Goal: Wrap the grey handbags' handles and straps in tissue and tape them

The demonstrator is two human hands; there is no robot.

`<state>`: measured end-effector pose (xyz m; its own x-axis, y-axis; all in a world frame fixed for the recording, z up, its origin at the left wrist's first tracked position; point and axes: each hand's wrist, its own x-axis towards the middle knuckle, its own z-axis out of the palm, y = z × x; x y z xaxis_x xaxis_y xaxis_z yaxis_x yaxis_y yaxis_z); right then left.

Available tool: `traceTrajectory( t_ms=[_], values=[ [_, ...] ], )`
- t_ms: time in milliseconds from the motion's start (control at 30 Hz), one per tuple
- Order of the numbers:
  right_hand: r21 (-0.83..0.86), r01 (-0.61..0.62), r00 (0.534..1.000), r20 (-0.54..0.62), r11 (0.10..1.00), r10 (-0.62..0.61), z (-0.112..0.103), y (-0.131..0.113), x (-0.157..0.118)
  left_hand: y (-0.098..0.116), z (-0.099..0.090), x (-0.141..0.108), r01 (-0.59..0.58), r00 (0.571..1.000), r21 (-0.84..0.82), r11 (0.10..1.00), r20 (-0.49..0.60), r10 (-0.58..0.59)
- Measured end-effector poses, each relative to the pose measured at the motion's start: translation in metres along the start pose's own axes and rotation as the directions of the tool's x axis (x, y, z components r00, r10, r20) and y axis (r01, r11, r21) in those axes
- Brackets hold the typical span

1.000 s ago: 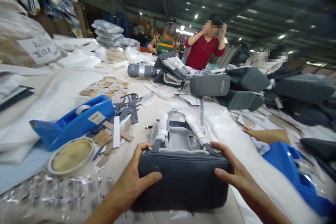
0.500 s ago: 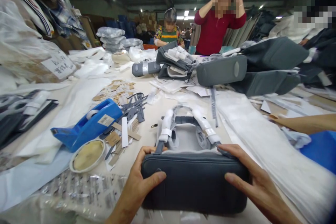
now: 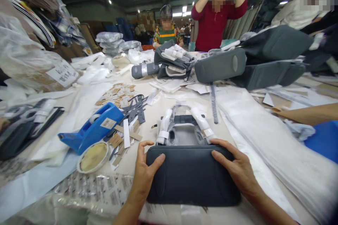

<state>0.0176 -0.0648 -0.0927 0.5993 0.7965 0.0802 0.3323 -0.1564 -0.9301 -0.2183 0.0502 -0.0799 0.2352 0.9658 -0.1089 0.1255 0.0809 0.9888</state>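
Note:
A dark blue-grey handbag (image 3: 194, 179) is right in front of me, its broad smooth face turned toward me. Its two handles (image 3: 166, 121), wrapped in white padding and clear plastic, stand up behind the upper edge. My left hand (image 3: 149, 163) grips the bag's upper left corner, thumb on the near face and fingers behind the edge. On the upper right, my right hand (image 3: 232, 163) holds it the same way, with its thumb on the face. The fingertips behind the bag are partly hidden.
Left of the bag are a blue tape dispenser (image 3: 91, 128), a round dish of yellowish paste (image 3: 93, 156), dark straps (image 3: 136, 109) and paper tags (image 3: 118, 93). More grey bags (image 3: 220, 65) lie at the back. White padding sheet (image 3: 277, 147) runs along the right. Two people stand across the table.
The bag has tipped so more of its broad face shows toward me. My right hand has shifted inward along its upper edge. The camera view has moved slightly.

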Motion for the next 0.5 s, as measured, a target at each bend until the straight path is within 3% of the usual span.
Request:
traceTrajectory(
  t_ms=[100,167,367,500],
  values=[
    [0.071,-0.058,0.998,0.032,0.996,0.056,-0.001,-0.002,0.002,-0.001,-0.002,0.006,-0.077,0.995,0.175,0.982,-0.056,0.088],
    [0.051,-0.069,0.995,0.082,0.996,0.065,-0.005,-0.004,0.007,-0.001,-0.006,0.012,-0.106,0.993,0.255,0.961,-0.027,0.117],
    [-0.341,0.089,0.933,0.358,0.936,0.041,-0.016,-0.027,0.033,0.025,-0.011,0.03,-0.139,0.97,0.426,0.894,0.24,0.036],
    [-0.569,0.161,0.957,0.29,0.806,0.013,-0.001,-0.057,0.037,0.06,0.003,0.036,-0.144,0.972,0.605,0.783,0.233,-0.001]
  ],
)
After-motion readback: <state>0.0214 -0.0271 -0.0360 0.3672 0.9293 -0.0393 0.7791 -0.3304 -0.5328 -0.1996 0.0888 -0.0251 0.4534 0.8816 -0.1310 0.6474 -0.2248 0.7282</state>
